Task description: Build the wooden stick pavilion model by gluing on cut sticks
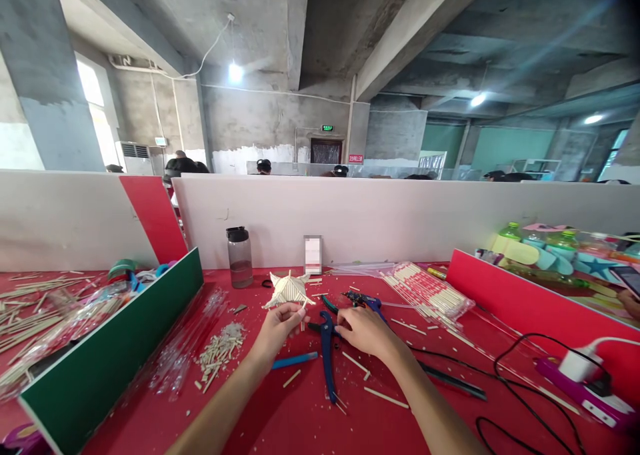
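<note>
My left hand [279, 327] is closed in a pinch at the near corner of a star-shaped model [289, 290] built of pale wooden sticks. Its thumb and forefinger meet on a thin stick end. My right hand [364, 330] has its fingers curled downward beside the blue-handled cutter [327, 355]; what its fingertips hold, if anything, is hidden. The cutter lies on the red table between both hands. Just beyond my right hand rest a blue glue gun [371, 302] and a tool with a green handle [329, 303]. A blue strip [295, 360] lies by my left wrist.
Cut stick pieces [220, 352] and clear plastic sleeves [187, 345] lie to the left, before a green divider [125, 348]. A bottle [240, 258] stands behind. Bundled sticks [430, 292], black cables [520, 368] and a purple power strip [590, 395] are at right by a red divider [530, 295].
</note>
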`<state>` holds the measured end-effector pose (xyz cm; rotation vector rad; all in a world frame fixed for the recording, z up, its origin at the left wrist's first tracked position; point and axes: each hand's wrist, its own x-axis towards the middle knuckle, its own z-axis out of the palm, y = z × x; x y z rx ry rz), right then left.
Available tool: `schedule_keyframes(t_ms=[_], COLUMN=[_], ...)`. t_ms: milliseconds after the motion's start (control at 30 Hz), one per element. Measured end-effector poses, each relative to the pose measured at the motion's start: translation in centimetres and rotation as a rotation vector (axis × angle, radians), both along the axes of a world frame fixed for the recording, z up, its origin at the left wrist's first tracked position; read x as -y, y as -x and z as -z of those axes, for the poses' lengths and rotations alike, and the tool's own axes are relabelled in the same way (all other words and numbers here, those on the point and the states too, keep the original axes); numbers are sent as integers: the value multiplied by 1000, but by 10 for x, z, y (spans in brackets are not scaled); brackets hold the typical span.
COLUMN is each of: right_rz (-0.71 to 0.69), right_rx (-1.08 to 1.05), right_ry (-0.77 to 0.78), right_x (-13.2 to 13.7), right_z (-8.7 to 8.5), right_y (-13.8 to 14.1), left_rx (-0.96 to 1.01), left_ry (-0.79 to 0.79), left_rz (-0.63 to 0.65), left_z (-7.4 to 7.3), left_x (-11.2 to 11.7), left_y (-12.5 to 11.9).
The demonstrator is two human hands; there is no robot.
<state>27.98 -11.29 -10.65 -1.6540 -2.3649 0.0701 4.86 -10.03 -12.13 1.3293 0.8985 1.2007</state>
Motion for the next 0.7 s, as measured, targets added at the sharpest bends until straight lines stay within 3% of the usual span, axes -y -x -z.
schedule_keyframes(t_ms=[533,700], right_rz=[70,121], right_rx=[40,35], right_ry=[164,146], right_x=[4,11], right_z=[-2,-7], right_y=[0,13], left_rx=[29,42], left_ry=[62,73], left_rz=[-11,-18], left_z=[4,5], left_x=[-3,-4], left_y=[-4,-4])
